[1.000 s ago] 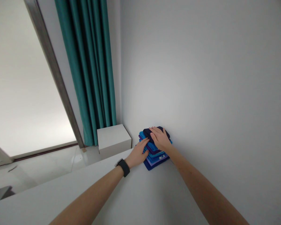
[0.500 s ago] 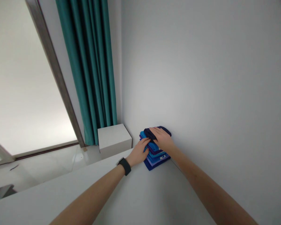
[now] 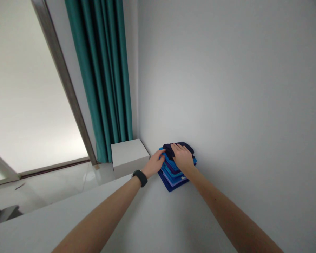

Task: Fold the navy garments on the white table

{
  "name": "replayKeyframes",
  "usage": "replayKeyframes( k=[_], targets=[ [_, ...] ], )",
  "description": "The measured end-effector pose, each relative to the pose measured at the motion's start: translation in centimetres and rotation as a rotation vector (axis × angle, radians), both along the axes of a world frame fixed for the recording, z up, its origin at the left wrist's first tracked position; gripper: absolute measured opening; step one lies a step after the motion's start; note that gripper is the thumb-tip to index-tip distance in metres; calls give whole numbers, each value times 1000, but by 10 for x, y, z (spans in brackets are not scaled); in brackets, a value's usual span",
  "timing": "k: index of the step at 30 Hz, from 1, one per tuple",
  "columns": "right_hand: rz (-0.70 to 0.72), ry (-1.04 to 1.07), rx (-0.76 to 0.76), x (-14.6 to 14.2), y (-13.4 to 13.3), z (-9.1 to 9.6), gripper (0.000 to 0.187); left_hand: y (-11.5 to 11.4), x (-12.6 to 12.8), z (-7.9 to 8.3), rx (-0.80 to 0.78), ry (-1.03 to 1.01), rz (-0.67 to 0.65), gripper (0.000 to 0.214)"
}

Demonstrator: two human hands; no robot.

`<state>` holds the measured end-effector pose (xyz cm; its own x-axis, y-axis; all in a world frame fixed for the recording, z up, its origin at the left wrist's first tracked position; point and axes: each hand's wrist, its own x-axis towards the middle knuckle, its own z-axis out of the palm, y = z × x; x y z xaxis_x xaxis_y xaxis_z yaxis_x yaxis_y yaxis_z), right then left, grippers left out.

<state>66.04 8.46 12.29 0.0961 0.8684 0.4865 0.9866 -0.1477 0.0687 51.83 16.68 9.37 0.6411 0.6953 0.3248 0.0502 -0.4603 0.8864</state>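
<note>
A stack of folded cloths in several blues and purple sits on a white table, pushed against the wall. The top piece is a dark navy cloth. My right hand lies flat on top of the stack, fingers stretched out. My left hand, with a black watch on the wrist, presses its extended fingers against the stack's left side.
A white box stands on the floor beyond the table's far edge. Teal curtains hang at the corner, beside a large window with a grey frame. The plain wall runs along the table's right side.
My left hand slid from the stack's front edge to its left side. The right hand stayed on top. The view shifted slightly.
</note>
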Motion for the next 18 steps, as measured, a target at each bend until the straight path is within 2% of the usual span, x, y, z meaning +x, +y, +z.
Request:
replayKeyframes(
  k=[4,11,18],
  targets=[
    [-15,12,-9,1,-2,-3,54,15,13,11,-107,-37,37,35],
    [-35,-7,6,-1,-3,-5,54,20,23,16,-337,-44,54,34],
    [-15,-43,-5,-2,-4,-6,51,18,21,16,-367,-73,16,42]
  ],
)
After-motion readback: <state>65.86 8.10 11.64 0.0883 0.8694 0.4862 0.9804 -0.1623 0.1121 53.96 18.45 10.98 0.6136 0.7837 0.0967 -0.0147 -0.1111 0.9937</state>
